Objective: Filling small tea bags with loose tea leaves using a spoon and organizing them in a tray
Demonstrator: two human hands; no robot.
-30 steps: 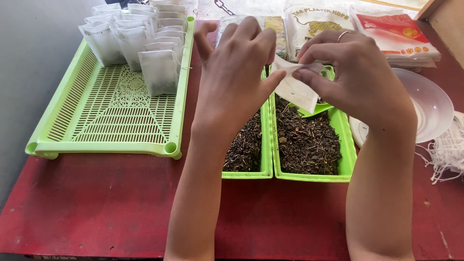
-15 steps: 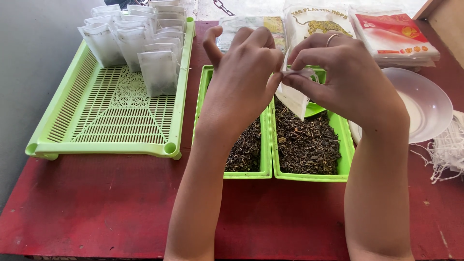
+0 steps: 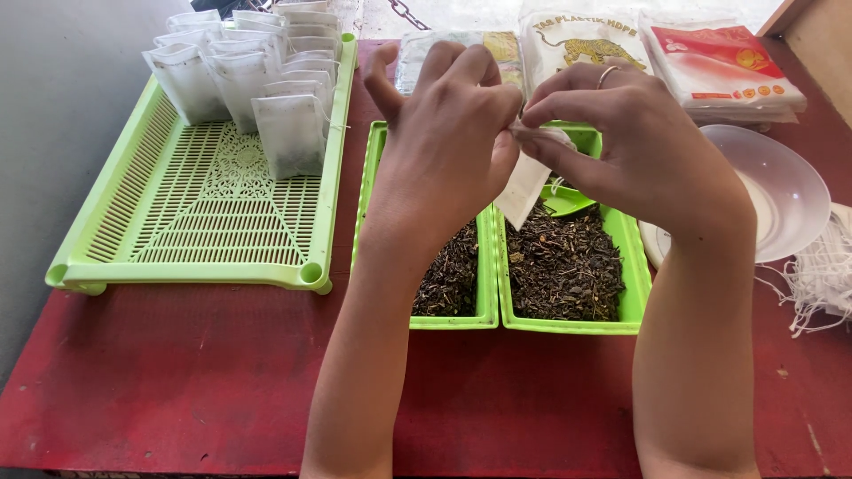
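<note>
— What do the hands hold?

— The left hand (image 3: 448,133) and right hand (image 3: 635,146) both pinch the top of one small white filter bag (image 3: 525,182), thin and papery, which hangs between them above the two green tubs.

— And beneath them?

— Two rectangular green plastic tubs (image 3: 632,266), side by side and touching, each holding dark, crumbly loose tea (image 3: 564,270). A green scoop (image 3: 568,202) lies in the right tub, just under the bag.

— What lies to the left of the left hand?

— A slotted green tray (image 3: 204,213), its lattice floor mostly bare; filled white bags (image 3: 244,75) stand packed at its far end, too many overlapping to count.

— And beyond the right hand?

— A round translucent bowl (image 3: 781,191), loose white string (image 3: 821,275) at the table's edge, and flat plastic packets (image 3: 719,66) farther out. The red table (image 3: 177,381) lies open nearest the person.
</note>
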